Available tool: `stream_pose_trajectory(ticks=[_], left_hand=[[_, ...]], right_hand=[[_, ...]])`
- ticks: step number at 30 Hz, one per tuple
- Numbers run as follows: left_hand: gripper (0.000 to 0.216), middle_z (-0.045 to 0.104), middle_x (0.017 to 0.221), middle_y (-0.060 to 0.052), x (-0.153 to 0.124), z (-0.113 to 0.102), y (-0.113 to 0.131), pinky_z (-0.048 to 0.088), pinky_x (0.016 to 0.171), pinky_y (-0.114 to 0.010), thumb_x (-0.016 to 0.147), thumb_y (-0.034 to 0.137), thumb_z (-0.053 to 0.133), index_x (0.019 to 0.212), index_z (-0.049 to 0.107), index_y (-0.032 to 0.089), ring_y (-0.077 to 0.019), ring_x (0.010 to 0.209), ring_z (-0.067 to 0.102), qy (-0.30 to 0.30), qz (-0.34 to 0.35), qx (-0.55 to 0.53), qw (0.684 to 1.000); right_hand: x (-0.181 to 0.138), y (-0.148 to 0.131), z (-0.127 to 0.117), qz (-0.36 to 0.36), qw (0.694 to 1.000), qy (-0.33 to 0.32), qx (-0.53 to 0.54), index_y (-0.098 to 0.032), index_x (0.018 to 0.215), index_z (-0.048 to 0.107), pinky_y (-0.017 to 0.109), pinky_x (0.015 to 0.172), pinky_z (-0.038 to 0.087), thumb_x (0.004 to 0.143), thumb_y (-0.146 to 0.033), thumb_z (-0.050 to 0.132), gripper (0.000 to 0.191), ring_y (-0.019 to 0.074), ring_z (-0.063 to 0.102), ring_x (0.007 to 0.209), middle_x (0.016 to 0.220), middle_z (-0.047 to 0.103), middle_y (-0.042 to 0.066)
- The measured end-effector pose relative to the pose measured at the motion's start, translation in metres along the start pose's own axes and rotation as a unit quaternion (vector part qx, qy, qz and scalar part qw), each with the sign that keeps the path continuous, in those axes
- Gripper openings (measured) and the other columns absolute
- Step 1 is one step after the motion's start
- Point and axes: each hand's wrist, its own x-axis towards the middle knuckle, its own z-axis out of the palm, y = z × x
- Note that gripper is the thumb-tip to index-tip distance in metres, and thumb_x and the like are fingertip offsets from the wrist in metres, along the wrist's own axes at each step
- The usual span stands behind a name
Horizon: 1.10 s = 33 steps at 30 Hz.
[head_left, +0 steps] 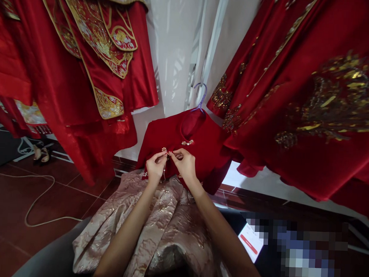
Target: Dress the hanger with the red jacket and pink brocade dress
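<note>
Head view: arms outstretched, left hand (155,166) and right hand (184,162) pinch the jacket clasp (167,153).

Our left hand (155,166) and right hand (184,162) cover most of the beaded fastening (165,150) they pinch on the red jacket (202,139); we cannot tell its shape. A pixelated patch (307,252) blurs the lower right. The hanging robes (309,98) run off the top edge.

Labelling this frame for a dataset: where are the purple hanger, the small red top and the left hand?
purple hanger (202,99): head view, hook's shank.
red top (208,155): head view, bare front panel.
left hand (155,168): head view, back of the hand.
</note>
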Motion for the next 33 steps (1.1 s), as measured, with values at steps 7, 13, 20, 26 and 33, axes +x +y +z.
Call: stream_pose_trajectory(ticks=[7,13,20,26,33], left_hand=[[0.022,0.072,0.086,-0.007,0.003,-0.007,-0.004,0.055,0.079,-0.034,0.068,0.029,0.067,0.084,0.070,0.014,-0.0174,0.076,0.068,-0.018,0.047,0.055,0.997],[0.022,0.070,0.084,-0.006,0.006,-0.012,-0.008,0.053,0.077,-0.032,0.069,0.031,0.066,0.085,0.069,0.016,-0.0159,0.076,0.066,-0.027,0.077,0.115,0.990],[0.017,0.066,0.081,-0.004,0.009,-0.008,-0.011,0.052,0.075,-0.029,0.069,0.028,0.064,0.081,0.060,0.016,-0.0138,0.076,0.063,-0.063,0.043,0.050,0.996],[0.023,0.060,0.089,-0.004,-0.022,-0.006,-0.035,0.049,0.070,-0.025,0.078,0.020,0.052,0.101,0.051,0.018,-0.0115,0.075,0.059,-0.086,0.061,0.125,0.987],[0.066,0.062,0.094,-0.007,-0.065,-0.005,-0.046,0.046,0.080,-0.032,0.074,0.013,0.050,0.137,0.030,0.017,-0.0170,0.081,0.059,-0.171,0.053,0.249,0.952]], right_hand=[[-0.003,0.002,0.005,-0.009,1.000,0.018,-0.013,-0.019,0.078,0.063,0.028,0.068,0.050,0.079,-0.038,0.058,0.020,0.0156,0.062,0.067,0.077,0.067,0.004],[-0.004,0.004,0.005,-0.008,1.000,0.018,-0.012,-0.019,0.078,0.062,0.028,0.068,0.049,0.080,-0.040,0.057,0.021,0.0159,0.061,0.068,0.078,0.067,0.005],[-0.001,0.006,0.004,0.006,1.000,0.008,-0.015,-0.020,0.078,0.060,0.029,0.067,0.051,0.077,-0.040,0.060,0.021,0.0166,0.063,0.067,0.075,0.067,0.005],[-0.022,0.036,-0.015,0.053,0.993,-0.100,0.017,-0.019,0.086,0.064,0.029,0.067,0.054,0.077,-0.035,0.060,0.018,0.0153,0.066,0.069,0.078,0.070,0.003],[-0.035,0.072,-0.044,0.095,0.982,-0.160,-0.030,-0.020,0.081,0.067,0.031,0.068,0.054,0.074,-0.028,0.060,0.013,0.0162,0.067,0.069,0.075,0.071,0.003]])
